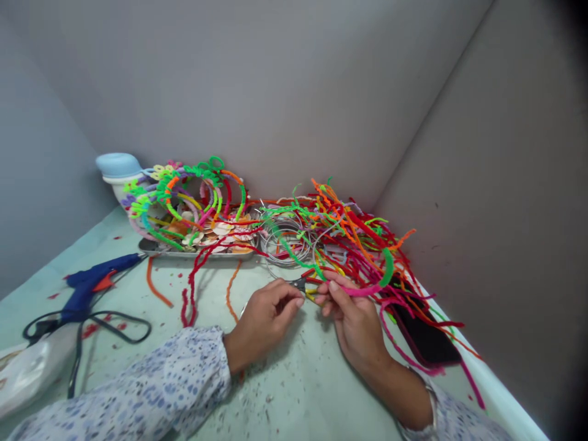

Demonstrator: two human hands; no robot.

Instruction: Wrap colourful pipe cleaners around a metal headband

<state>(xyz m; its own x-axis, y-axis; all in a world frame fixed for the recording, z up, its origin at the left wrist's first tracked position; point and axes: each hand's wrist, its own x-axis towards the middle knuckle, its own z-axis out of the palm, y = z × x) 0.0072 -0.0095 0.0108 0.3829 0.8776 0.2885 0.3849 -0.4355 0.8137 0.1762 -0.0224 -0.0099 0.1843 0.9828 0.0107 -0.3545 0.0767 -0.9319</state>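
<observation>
Pipe cleaner (367,289), pink, light and bendy, sits just in front of the pile (349,236). The right hand (353,315) pinches it near its end, probably the best hold. The left hand (269,312) has its fingers clamped on a dark tool (299,284).

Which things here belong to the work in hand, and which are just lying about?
In use: left hand, right hand, pink pipe cleaner, small dark tool between them.
Lying about: blue glue gun, tray of finished hoops, wire coils, black phone.
</observation>
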